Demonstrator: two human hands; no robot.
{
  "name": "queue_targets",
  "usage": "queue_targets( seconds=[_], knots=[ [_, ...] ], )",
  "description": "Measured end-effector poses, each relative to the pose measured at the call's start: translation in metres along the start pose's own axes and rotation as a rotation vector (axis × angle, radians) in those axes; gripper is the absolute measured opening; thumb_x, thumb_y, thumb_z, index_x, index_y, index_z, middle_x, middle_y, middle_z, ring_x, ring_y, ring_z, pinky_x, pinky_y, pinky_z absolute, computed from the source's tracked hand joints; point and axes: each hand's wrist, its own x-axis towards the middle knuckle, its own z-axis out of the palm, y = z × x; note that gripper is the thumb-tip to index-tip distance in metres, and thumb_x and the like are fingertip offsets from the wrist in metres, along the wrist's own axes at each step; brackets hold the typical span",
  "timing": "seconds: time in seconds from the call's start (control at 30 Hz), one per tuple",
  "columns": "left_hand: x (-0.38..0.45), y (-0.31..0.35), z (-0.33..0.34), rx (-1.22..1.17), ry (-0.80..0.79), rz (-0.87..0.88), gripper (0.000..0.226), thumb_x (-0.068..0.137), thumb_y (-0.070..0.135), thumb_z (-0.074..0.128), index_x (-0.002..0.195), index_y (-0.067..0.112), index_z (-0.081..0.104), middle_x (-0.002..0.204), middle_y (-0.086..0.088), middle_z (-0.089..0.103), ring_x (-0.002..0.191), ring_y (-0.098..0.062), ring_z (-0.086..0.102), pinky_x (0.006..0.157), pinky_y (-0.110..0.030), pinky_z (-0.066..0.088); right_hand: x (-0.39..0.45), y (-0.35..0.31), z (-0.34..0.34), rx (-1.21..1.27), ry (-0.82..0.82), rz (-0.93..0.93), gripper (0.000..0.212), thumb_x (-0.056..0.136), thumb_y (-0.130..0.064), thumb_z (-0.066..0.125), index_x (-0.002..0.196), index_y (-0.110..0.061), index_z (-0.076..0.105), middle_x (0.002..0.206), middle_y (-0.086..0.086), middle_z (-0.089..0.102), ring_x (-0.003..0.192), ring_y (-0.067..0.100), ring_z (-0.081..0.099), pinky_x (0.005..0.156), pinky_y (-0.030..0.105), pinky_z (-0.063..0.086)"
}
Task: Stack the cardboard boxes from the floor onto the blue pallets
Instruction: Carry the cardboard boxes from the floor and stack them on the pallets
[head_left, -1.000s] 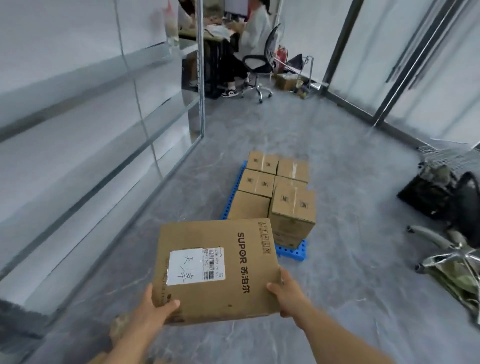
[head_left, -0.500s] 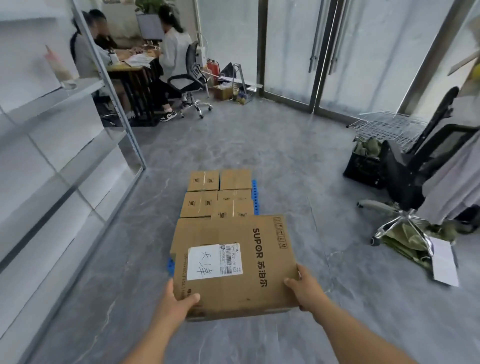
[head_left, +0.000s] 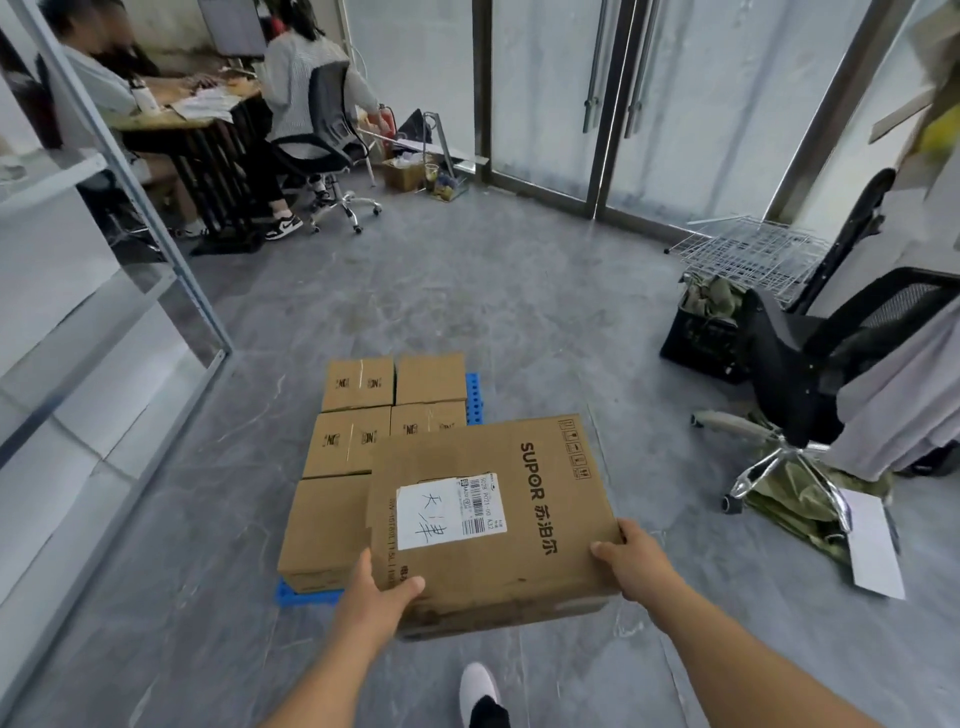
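Carrying step, by the look of it: large cardboard box (head_left: 483, 519) held in the air over the near right part of the blue pallet (head_left: 475, 397), not yet set down. Labelled face up, white shipping sticker near the middle, printed brand name along the right side.

Already on the pallet: small boxes (head_left: 358, 384) in two rows at the far end, and a bigger plain box (head_left: 324, 530) at the near left corner. Blue edge showing at the far right and the near left only; near right corner hidden under the carried load.

Next move, as judged: lower the load level beside or on top of the plain box, squared to its edge, without catching the smaller cartons behind.

Left hand (head_left: 376, 597) clamped on the near left corner, thumb on top, fingers curled beneath and out of sight. Right hand (head_left: 631, 564) gripping the near right corner, thumb along the top edge, remaining fingers wrapped under. Both closed firmly on cardboard, bearing the weight between them.

White shoe (head_left: 478, 688) on grey floor (head_left: 467, 291) directly below.
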Motion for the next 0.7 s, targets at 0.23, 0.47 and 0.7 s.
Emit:
queue_targets(
  seconds=[0.23,0.47,0.7],
  knots=[
    [0.097,0.072,0.010,-0.045,-0.096,0.010,0.094,0.079,0.030,0.071,0.149,0.017,0.010,0.151,-0.007,0.031,0.134,-0.028,0.035,0.109,-0.044,0.030,0.068,-0.081,-0.024,-0.015,0.069,0.002,0.037,0.094,-0.017,0.050,0.130,-0.010,0.044,0.109,0.004,0.053,0.087,0.019,0.051,0.060,0.026,0.040],
    [0.163,0.127,0.022,-0.098,-0.119,0.040,0.089,0.082,0.029,0.069,0.148,0.018,0.011,0.145,-0.008,0.039,0.129,-0.030,0.041,0.098,-0.041,0.039,0.128,-0.140,-0.039,-0.039,0.114,-0.034,0.040,0.094,-0.015,0.049,0.133,-0.014,0.041,0.104,0.000,0.048,0.089,0.018,0.049,0.064,0.028,0.041],
    [0.200,0.167,0.041,-0.089,-0.002,0.020,0.077,0.084,0.031,0.065,0.146,0.020,0.019,0.138,-0.004,0.047,0.123,-0.026,0.047,0.100,-0.044,0.038,0.207,-0.182,-0.052,-0.061,0.049,-0.074,0.039,0.095,-0.013,0.049,0.133,-0.015,0.042,0.094,-0.007,0.050,0.082,0.013,0.050,0.062,0.025,0.039]
  ],
)
